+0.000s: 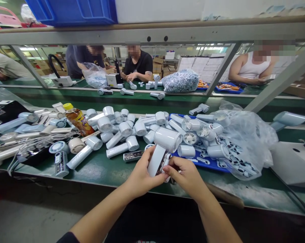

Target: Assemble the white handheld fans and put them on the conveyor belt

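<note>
A pale blue handheld fan (167, 139) is tilted in front of me above the bench edge, with its round head up and to the right. My left hand (141, 172) is wrapped round its handle, whose side lies open and shows parts inside. At that opening, my right hand (185, 173) pinches a small pale blue plastic piece (167, 160) with thumb and fingers; its far end is hidden. Beyond my hands is a blue tray (210, 164) with fan bodies and small flat plastic parts. Just left of the held fan lies another open handle (133, 155).
Many fans (104, 124) crowd the green bench (99, 170). A drink bottle (78, 119) leans among them, near tangled white cables (48, 137). On the right are a clear bag (251, 135) of parts and a white machine (291, 162). Several people work across the bench.
</note>
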{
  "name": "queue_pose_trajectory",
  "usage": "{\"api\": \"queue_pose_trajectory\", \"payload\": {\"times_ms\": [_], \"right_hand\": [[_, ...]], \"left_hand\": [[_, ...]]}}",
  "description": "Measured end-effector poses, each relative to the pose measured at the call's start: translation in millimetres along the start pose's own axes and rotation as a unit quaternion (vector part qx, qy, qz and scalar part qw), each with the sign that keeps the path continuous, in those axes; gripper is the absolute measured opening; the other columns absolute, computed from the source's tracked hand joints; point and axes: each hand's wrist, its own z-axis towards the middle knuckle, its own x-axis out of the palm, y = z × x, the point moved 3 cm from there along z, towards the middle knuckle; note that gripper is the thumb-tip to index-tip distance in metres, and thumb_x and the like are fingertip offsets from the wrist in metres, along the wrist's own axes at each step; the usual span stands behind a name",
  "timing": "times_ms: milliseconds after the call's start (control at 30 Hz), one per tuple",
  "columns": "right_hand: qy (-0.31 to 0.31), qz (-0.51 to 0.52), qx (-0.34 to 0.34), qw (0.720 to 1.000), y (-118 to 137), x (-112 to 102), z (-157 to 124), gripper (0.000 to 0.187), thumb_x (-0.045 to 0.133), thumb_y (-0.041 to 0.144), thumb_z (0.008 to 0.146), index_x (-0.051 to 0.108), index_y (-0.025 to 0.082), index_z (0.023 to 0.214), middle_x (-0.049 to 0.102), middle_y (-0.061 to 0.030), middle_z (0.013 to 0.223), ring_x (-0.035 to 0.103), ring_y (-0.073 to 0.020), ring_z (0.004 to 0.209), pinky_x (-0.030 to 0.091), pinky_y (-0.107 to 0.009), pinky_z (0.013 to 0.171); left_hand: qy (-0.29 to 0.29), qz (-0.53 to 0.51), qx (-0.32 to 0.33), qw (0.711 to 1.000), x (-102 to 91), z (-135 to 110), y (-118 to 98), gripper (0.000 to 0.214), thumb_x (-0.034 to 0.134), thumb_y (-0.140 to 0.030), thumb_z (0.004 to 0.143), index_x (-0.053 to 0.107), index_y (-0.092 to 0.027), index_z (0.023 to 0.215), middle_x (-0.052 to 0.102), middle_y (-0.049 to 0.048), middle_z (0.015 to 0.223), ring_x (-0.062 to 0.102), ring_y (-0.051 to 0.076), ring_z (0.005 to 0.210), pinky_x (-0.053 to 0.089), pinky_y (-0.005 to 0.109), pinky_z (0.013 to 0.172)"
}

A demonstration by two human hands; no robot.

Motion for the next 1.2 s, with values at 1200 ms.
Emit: {"api": "queue_pose_trajectory", "payload": {"times_ms": [1200], "right_hand": [[-0.036,0.069,0.026,0.997,-4.0,17.2,9.1,0.037,0.041,0.043,0.087,0.037,0.020,0.057,0.040,0.0042,0.049,0.037,-0.0094,0.046,0.031,-0.022,0.043]], "left_hand": [[-0.057,-0.078,-0.022,0.995,-6.1,-1.1,19.4,0.057,0.063,-0.025,0.073,0.034,-0.020,0.121,0.052,0.0093,0.117,0.052,0.025,0.105,0.046,0.036,0.085]]}}
